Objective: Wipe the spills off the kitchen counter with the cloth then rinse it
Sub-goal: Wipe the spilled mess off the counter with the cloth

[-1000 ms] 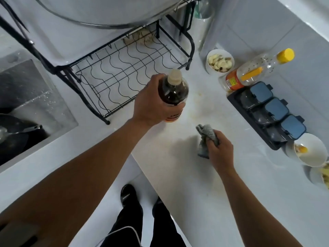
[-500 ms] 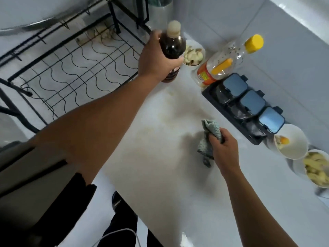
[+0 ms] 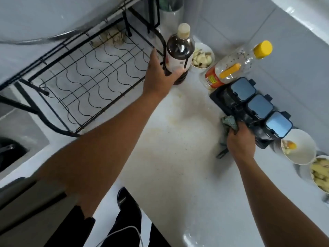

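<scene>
A dark sauce bottle (image 3: 179, 52) with a cream cap stands at the back of the white counter (image 3: 174, 166), beside the rack's leg. My left hand (image 3: 160, 75) grips its lower part. My right hand (image 3: 240, 141) holds the bunched grey-green cloth (image 3: 229, 122) and touches the near edge of the black seasoning box (image 3: 249, 111) with blue lids. Pale yellowish spills (image 3: 178, 120) stain the counter between my two hands.
A black wire dish rack (image 3: 92, 82) stands at the left, with the sink (image 3: 16, 145) beyond it. At the back are a bowl of garlic (image 3: 203, 56) and a lying oil bottle (image 3: 235, 66). White bowls (image 3: 299, 148) sit at the right edge.
My left hand carried the dark bottle back and set it beside the rack leg. My right hand with the cloth moved right up to the seasoning box.
</scene>
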Motion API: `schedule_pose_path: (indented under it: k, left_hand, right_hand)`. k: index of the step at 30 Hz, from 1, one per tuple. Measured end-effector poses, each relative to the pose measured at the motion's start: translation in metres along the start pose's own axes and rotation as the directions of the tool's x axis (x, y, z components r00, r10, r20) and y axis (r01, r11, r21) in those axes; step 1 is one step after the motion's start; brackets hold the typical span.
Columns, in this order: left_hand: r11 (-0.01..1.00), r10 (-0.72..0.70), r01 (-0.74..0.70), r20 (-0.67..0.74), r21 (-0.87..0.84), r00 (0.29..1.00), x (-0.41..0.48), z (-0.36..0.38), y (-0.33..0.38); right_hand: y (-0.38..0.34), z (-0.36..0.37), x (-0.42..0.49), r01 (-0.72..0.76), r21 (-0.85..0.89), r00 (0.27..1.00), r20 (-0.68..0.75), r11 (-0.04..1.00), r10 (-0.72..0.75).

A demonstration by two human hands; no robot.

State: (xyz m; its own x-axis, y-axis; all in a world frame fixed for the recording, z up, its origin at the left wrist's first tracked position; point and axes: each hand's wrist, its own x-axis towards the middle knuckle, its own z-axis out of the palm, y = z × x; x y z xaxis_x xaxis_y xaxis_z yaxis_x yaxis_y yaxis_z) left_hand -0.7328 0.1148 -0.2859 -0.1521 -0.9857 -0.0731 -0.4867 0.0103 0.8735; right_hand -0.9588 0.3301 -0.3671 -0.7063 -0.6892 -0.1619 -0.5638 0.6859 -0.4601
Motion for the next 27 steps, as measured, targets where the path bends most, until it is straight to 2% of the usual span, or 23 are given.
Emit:
schedule_pose_path:
  k: [2, 4, 6, 8, 9, 11, 12, 13, 14, 16, 17, 18, 20, 21, 22, 23, 24, 25, 26, 27]
  left_hand:
    - [0.994, -0.059, 0.056, 0.026, 0.092, 0.998, -0.037, -0.024, -0.027]
    - [0.980, -0.122, 0.117, 0.025, 0.163, 0.992, -0.082, -0.057, -0.065]
    - [0.957, -0.232, 0.235, -0.038, 0.170, 0.972, -0.128, -0.092, -0.105]
    - [0.911, -0.352, 0.370, -0.124, 0.181, 0.928, -0.165, -0.123, -0.139]
    - [0.885, -0.403, 0.426, -0.148, 0.187, 0.903, -0.178, -0.136, -0.153]
    - [0.829, -0.493, 0.513, -0.144, 0.222, 0.858, -0.193, -0.157, -0.176]
    - [0.801, -0.537, 0.550, -0.123, 0.236, 0.835, -0.198, -0.165, -0.186]
    - [0.780, -0.572, 0.578, -0.101, 0.240, 0.814, -0.200, -0.168, -0.193]
    - [0.765, -0.603, 0.602, -0.071, 0.229, 0.794, -0.200, -0.168, -0.198]
    - [0.740, -0.670, 0.664, 0.022, 0.110, 0.742, -0.199, -0.162, -0.202]
    - [0.712, -0.701, 0.702, 0.079, 0.015, 0.709, -0.199, -0.157, -0.201]
    - [0.675, -0.722, 0.733, 0.131, -0.081, 0.679, -0.200, -0.151, -0.200]
    - [0.654, -0.717, 0.737, 0.168, -0.173, 0.676, -0.204, -0.142, -0.199]
    - [0.663, -0.710, 0.728, 0.159, -0.175, 0.686, -0.208, -0.139, -0.200]
    - [0.666, -0.709, 0.725, 0.156, -0.175, 0.688, -0.212, -0.137, -0.202]
    - [0.651, -0.715, 0.736, 0.176, -0.185, 0.677, -0.217, -0.137, -0.204]
    - [0.628, -0.723, 0.751, 0.204, -0.203, 0.660, -0.221, -0.136, -0.205]
    - [0.612, -0.729, 0.763, 0.227, -0.207, 0.646, -0.224, -0.137, -0.205]
    - [0.613, -0.728, 0.766, 0.237, -0.196, 0.643, -0.226, -0.138, -0.206]
    - [0.623, -0.724, 0.762, 0.238, -0.178, 0.647, -0.227, -0.140, -0.206]
  right_hand:
    - [-0.006, 0.010, -0.007, -0.007, -0.020, 1.000, -0.023, 1.000, 0.007]
    - [-0.015, 0.024, -0.027, 0.152, -0.050, 0.988, -0.014, 0.987, -0.152]
    - [-0.022, 0.036, -0.054, 0.415, -0.105, 0.909, 0.088, 0.904, -0.407]
    - [-0.019, 0.041, -0.065, 0.585, -0.145, 0.810, 0.157, 0.798, -0.565]
    - [-0.018, 0.040, -0.064, 0.566, -0.155, 0.824, 0.151, 0.810, -0.547]
    - [-0.019, 0.041, -0.065, 0.309, -0.134, 0.951, 0.042, 0.941, -0.307]
    - [-0.024, 0.043, -0.072, 0.197, -0.127, 0.980, -0.012, 0.972, -0.200]
    - [-0.029, 0.047, -0.083, 0.192, -0.138, 0.980, -0.027, 0.972, -0.198]
    - [-0.033, 0.052, -0.095, 0.285, -0.159, 0.958, 0.001, 0.945, -0.288]
    - [-0.035, 0.062, -0.117, 0.580, -0.199, 0.815, 0.134, 0.790, -0.564]
    - [-0.034, 0.062, -0.119, 0.638, -0.198, 0.770, 0.178, 0.745, -0.612]
    - [-0.036, 0.062, -0.117, 0.593, -0.202, 0.805, 0.175, 0.779, -0.567]
    - [-0.043, 0.060, -0.115, 0.272, -0.193, 0.962, 0.034, 0.943, -0.271]
    - [-0.048, 0.061, -0.121, 0.177, -0.184, 0.984, 0.000, 0.967, -0.180]
    - [-0.053, 0.065, -0.129, 0.221, -0.187, 0.975, 0.011, 0.957, -0.223]
    - [-0.056, 0.069, -0.139, 0.374, -0.196, 0.927, 0.069, 0.907, -0.367]
    - [-0.055, 0.072, -0.146, 0.555, -0.199, 0.832, 0.143, 0.808, -0.536]
    - [-0.051, 0.074, -0.148, 0.660, -0.194, 0.751, 0.198, 0.726, -0.630]
    - [-0.050, 0.073, -0.147, 0.665, -0.204, 0.747, 0.215, 0.719, -0.630]
    - [-0.050, 0.073, -0.146, 0.583, -0.220, 0.813, 0.177, 0.782, -0.555]
